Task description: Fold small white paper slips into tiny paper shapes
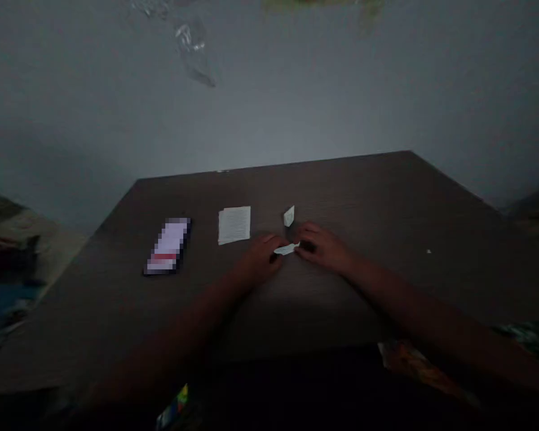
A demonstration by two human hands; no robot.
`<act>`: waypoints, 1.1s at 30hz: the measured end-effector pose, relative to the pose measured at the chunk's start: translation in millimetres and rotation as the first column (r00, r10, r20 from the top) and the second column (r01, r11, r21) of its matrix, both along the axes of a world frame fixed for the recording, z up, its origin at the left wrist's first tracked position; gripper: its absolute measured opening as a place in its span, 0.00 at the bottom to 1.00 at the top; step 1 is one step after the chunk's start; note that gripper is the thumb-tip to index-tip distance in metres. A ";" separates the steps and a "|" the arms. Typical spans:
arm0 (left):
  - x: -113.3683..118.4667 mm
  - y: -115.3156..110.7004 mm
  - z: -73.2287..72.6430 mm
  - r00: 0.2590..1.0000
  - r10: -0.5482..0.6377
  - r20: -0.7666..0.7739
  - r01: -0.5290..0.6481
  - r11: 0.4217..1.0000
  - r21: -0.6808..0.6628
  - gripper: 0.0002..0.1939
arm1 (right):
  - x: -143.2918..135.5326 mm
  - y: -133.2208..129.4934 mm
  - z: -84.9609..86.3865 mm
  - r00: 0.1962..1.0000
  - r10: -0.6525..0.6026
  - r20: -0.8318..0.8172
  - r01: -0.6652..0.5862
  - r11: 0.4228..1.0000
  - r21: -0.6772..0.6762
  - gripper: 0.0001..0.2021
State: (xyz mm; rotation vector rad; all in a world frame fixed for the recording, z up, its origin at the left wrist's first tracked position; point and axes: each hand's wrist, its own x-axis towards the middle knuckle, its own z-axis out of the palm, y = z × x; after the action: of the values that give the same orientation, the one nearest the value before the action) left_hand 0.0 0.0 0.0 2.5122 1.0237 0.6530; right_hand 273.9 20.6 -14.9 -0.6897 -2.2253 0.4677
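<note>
Between my two hands, just above or on the dark table (341, 191), is a small folded piece of white paper (286, 249). My left hand (264, 254) is closed on its left end with thumb and fingers. At the other end, my right hand (322, 246) pinches the same paper. Just beyond my fingers stands another small folded paper piece (289, 216), with faint marks on it. A short stack of printed paper sheets (234, 225) lies to the left of it, its edges slightly uneven.
A phone (168, 245) with a lit, blurred screen lies on the left of the table. A tiny white scrap (428, 251) is at the right. Behind the table rises a grey wall (296, 90). Dim clutter (9, 287) fills the floor at the left.
</note>
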 end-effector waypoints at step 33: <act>-5.2 12.0 -12.8 0.999 0.041 0.011 -0.041 0.999 0.026 0.16 | -12.1 9.4 -12.8 0.984 -0.014 0.179 -0.010 0.991 0.131 0.06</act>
State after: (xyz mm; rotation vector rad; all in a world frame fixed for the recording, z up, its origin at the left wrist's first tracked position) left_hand -5.2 12.0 -12.8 2.5134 1.0720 0.6945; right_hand 261.8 30.0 -27.7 -0.6871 -2.3995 0.2627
